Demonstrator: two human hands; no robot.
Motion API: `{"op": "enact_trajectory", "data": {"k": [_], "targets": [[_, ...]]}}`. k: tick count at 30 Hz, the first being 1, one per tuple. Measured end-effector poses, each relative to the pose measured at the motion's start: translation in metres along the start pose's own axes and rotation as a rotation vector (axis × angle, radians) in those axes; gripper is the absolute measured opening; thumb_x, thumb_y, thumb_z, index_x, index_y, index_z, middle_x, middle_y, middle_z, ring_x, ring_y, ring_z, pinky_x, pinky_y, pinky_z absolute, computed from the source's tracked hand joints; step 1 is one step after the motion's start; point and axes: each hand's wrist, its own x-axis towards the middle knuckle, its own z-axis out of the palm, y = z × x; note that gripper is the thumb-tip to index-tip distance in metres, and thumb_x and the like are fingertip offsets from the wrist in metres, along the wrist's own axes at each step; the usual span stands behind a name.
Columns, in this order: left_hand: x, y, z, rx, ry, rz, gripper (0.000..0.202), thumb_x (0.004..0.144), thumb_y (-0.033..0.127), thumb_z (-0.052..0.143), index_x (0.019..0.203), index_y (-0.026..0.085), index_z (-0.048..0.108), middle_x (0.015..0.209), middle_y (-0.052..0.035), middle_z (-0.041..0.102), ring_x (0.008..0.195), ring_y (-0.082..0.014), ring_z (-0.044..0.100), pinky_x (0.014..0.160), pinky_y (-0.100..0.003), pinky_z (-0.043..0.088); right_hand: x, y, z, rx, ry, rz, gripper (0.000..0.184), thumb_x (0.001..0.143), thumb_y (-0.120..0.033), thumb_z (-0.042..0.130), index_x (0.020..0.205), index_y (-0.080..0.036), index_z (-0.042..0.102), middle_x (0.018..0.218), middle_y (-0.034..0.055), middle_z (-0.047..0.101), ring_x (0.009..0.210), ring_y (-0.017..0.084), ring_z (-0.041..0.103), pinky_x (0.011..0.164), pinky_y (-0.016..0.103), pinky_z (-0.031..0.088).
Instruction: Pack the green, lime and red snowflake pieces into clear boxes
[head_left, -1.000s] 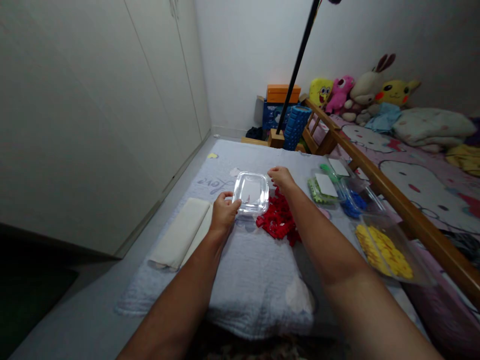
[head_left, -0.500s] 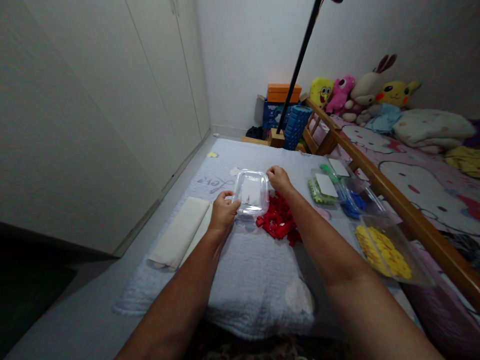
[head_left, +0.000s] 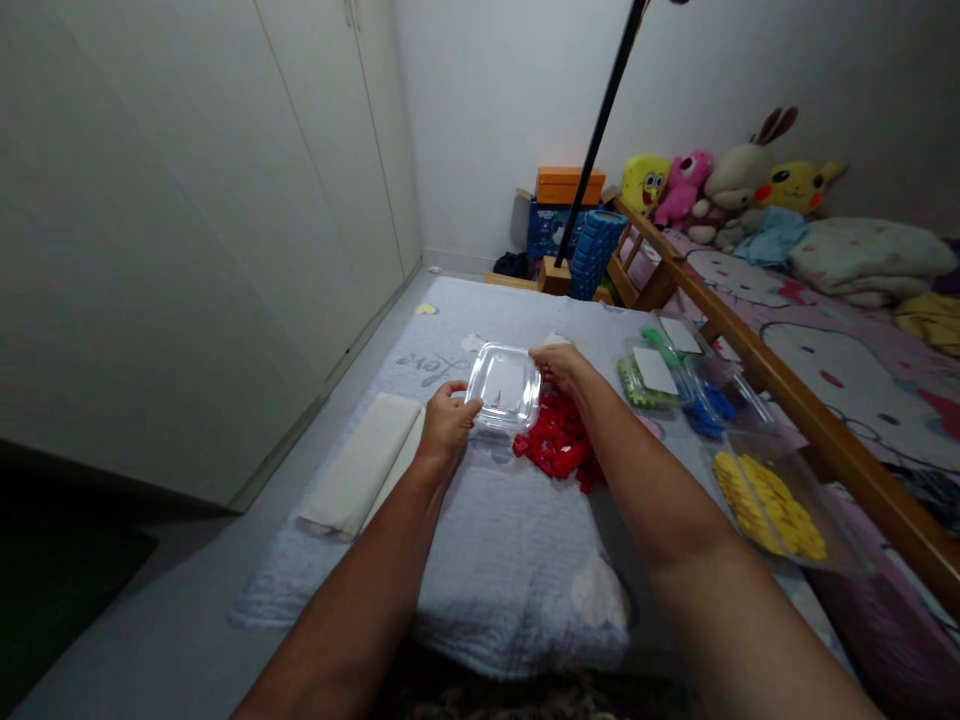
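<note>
A clear plastic container [head_left: 505,387] is held a little above a pale blue quilted mat [head_left: 495,530]. My left hand [head_left: 445,425] grips its near left corner, fingers closed on the rim. My right hand [head_left: 556,366] is closed on its far right edge. A heap of red bricks [head_left: 556,447] lies on the mat just right of the container, under my right wrist. The container looks empty apart from a small mark or piece inside.
A folded white cloth [head_left: 361,465] lies left of my left hand. To the right are a container of green pieces [head_left: 643,382], one with blue pieces [head_left: 709,405] and a bag of yellow pieces [head_left: 769,503]. A wooden bed rail [head_left: 787,390] borders the right side; plush toys [head_left: 720,185] sit beyond.
My right hand has slid a little left and nearer, closing on the container's right edge. The container has tilted slightly. My left hand has stayed put.
</note>
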Motion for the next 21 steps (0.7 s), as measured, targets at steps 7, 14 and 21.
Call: {"op": "enact_trajectory", "data": {"k": [7,14,21], "targets": [[-0.001,0.005,0.001,-0.032,0.006,-0.038,0.045,0.058,0.031,0.071,0.099,0.017,0.059,0.050,0.0094,0.052,0.045,-0.0097,0.043,0.048,-0.021,0.031,-0.003,-0.003,-0.009,0.068,-0.070,0.142,0.023,0.082,-0.022,0.077,0.072,-0.020,0.056,0.053,-0.0035,0.055,0.052,0.012,0.054,0.056,0.021,0.051],[0.000,0.003,0.000,-0.047,0.000,-0.038,0.045,0.057,0.031,0.073,0.098,0.018,0.059,0.051,0.0094,0.052,0.044,-0.0098,0.043,0.048,-0.021,0.031,-0.002,-0.003,-0.010,0.065,-0.109,0.159,0.020,0.087,-0.013,0.067,0.070,-0.018,0.058,0.058,-0.0007,0.060,0.057,0.012,0.058,0.061,0.021,0.054],[0.001,0.001,-0.001,-0.030,-0.004,-0.020,0.045,0.058,0.031,0.072,0.099,0.018,0.059,0.051,0.0094,0.052,0.045,-0.0099,0.043,0.048,-0.021,0.031,0.003,-0.011,-0.012,-0.144,-0.025,0.107,0.035,0.081,-0.014,0.073,0.055,-0.019,0.051,0.041,-0.0069,0.043,0.042,0.008,0.039,0.046,0.020,0.038]]}}
